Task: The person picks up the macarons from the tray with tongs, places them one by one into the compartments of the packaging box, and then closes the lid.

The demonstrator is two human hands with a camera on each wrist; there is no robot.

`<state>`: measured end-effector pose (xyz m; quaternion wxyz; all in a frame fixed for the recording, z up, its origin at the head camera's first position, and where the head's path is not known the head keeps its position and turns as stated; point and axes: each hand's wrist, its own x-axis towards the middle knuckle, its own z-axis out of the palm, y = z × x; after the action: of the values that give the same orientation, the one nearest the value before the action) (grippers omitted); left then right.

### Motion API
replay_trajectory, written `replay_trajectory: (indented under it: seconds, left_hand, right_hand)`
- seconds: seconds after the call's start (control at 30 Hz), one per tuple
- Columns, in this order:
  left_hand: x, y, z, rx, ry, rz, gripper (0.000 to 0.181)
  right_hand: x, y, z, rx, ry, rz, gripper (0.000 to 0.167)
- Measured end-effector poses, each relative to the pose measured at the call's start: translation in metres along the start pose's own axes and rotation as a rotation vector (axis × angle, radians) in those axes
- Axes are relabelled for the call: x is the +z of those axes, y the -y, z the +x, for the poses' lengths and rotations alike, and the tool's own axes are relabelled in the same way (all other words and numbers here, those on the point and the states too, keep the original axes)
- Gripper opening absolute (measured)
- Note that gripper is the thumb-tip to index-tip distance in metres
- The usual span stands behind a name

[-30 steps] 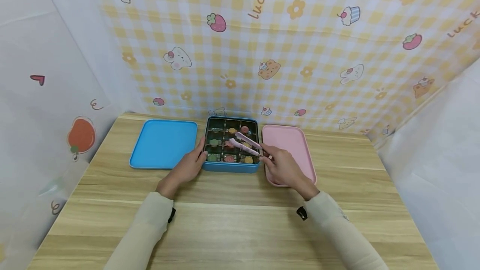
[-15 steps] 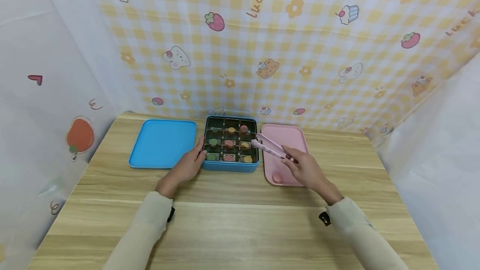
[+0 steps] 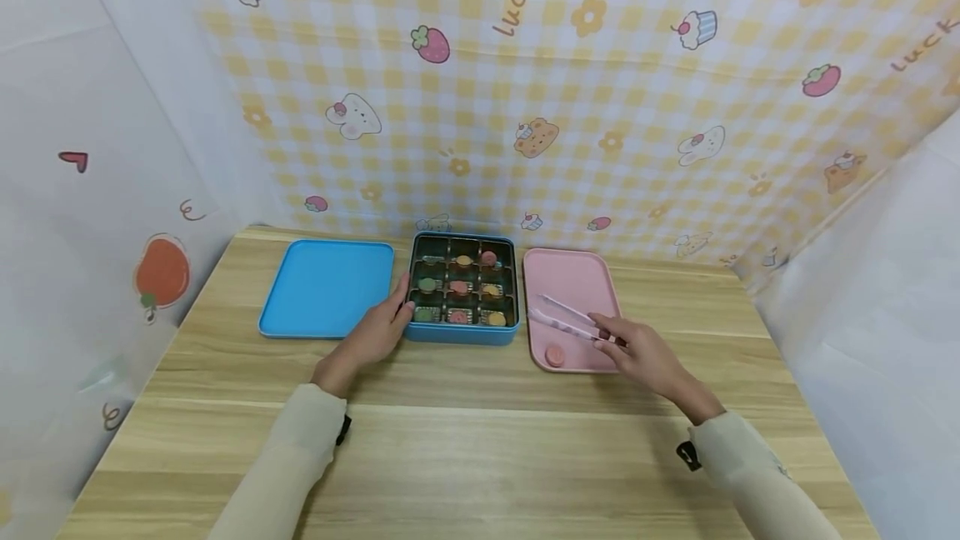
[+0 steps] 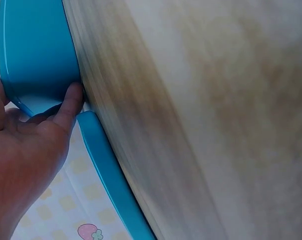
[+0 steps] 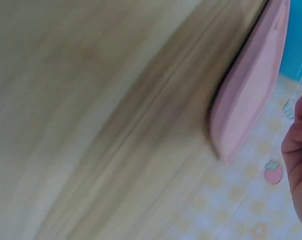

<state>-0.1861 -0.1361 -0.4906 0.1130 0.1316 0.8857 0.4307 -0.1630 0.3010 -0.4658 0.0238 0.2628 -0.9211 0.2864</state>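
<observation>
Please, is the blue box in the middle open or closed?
Open: looking down into the box, one sees its compartments and the colourful round pieces inside.

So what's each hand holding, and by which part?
Right hand: slender pale-pink tongs, by the end opposite their tips. Left hand: square blue divided box, by its left side.

I'd log my tongs (image 3: pixel 564 325) as smooth, pale plastic, slight sheen. The blue box (image 3: pixel 465 336) I see: smooth, glossy, metal or plastic unclear. Insert (image 3: pixel 431 245): dark shiny plastic. Pink tray (image 3: pixel 566 273), blue tray (image 3: pixel 330 290): smooth. Table (image 3: pixel 465 457): smooth wood grain. Backdrop (image 3: pixel 480 90): creased cloth. My sleeves (image 3: pixel 281 452): matt cloth.
</observation>
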Motion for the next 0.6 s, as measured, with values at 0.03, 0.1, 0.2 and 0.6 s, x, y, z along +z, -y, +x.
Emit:
replay_trajectory:
  seconds: [0.03,0.1,0.2,0.6]
  left_hand:
    - [0.0,0.0,0.0,-0.001,0.0,-0.003,0.062]
    - [-0.001,-0.001,0.0,-0.004,0.003,-0.012,0.062]
    - [-0.001,-0.001,0.0,-0.002,0.007,-0.015,0.062]
    - [-0.002,-0.002,-0.001,-0.01,0.022,-0.009,0.062]
  right_hand:
    - [-0.001,-0.003,-0.003,-0.002,0.009,0.005,0.043]
    - [-0.003,-0.008,-0.008,-0.014,0.024,0.014,0.042]
    - [-0.006,-0.014,-0.016,-0.026,0.058,0.029,0.043]
    - [-0.014,-0.023,-0.037,-0.018,0.164,0.049,0.04]
